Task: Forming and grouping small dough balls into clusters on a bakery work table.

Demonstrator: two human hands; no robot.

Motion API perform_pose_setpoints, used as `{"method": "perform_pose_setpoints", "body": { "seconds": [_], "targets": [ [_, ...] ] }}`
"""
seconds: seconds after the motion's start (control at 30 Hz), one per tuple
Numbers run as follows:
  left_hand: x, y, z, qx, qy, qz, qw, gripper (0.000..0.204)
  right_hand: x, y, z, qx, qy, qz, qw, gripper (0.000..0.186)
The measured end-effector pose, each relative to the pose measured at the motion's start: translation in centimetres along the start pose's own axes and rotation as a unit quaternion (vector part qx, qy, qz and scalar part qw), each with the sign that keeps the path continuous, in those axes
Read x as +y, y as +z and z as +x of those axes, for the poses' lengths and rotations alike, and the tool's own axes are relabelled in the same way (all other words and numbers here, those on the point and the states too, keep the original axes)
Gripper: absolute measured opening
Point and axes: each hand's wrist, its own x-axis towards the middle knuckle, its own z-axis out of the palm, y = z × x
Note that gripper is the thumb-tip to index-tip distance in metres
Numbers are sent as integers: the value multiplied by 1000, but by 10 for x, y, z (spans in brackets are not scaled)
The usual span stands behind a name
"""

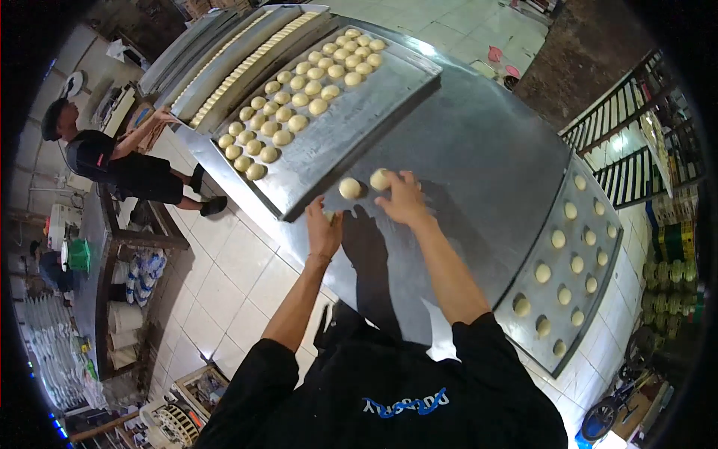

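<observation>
My left hand (323,236) is at the bottom end of the large tray (359,127) of dough balls, its fingers curled round a pale dough piece (328,216), mostly hidden. My right hand (404,200) grips another dough ball (379,179) on the steel table (479,187). Between my hands, a single smooth dough ball (350,188) rests on the steel. Many round balls (277,138) cover most of the large tray.
A co-worker (97,157) at the left holds long trays (239,56) with rows of dough pieces. A tray (568,277) of spaced dough balls lies at the right, near a dark rack (609,131). A workbench (112,239) stands along the left.
</observation>
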Motion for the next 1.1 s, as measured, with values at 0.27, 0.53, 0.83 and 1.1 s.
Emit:
{"method": "perform_pose_setpoints", "body": {
  "seconds": [0.27,0.53,0.83,1.1],
  "targets": [
    [-45,-21,86,-322,-142,-197,915,70,-28,65,34,-147,-13,131,980,30],
    [-123,-135,206,-139,127,152,970,62,-53,9,19,-286,113,-20,951,53],
    [-145,-91,237,-242,68,243,937,81,-27,29,305,-101,55,38,993,52],
    [-138,-80,269,-265,2,152,952,83,-8,144,453,-56,76,-60,994,77]
  ]
}}
